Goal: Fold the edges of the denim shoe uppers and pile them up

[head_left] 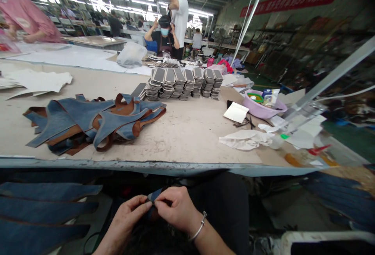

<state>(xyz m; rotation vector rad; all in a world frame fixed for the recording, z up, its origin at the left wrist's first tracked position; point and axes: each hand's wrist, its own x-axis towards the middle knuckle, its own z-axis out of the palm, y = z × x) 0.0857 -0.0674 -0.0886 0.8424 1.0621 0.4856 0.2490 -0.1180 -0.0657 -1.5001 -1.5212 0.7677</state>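
Observation:
Over my lap, below the table's front edge, both hands meet on a small piece of blue leather point(154, 195). My left hand point(129, 215) pinches it between thumb and forefinger. Opposite, my right hand point(177, 208), with a bracelet point(200, 227) at the wrist, grips the same piece, fingertips almost touching the left ones. Most of the piece is hidden behind the fingers. On the table ahead lies a heap of blue leather pieces point(79, 116) with brown undersides. More blue leather strips point(43, 212) lie at my lower left.
Stacks of grey pads point(178, 85) stand mid-table. A purple basin point(265, 108), crumpled white paper point(246, 139) and bottles of amber liquid point(294, 159) are at the right. A slanted metal pole point(331, 77) rises there. Pale sheets point(38, 81) lie at left. People point(177, 16) are across the table.

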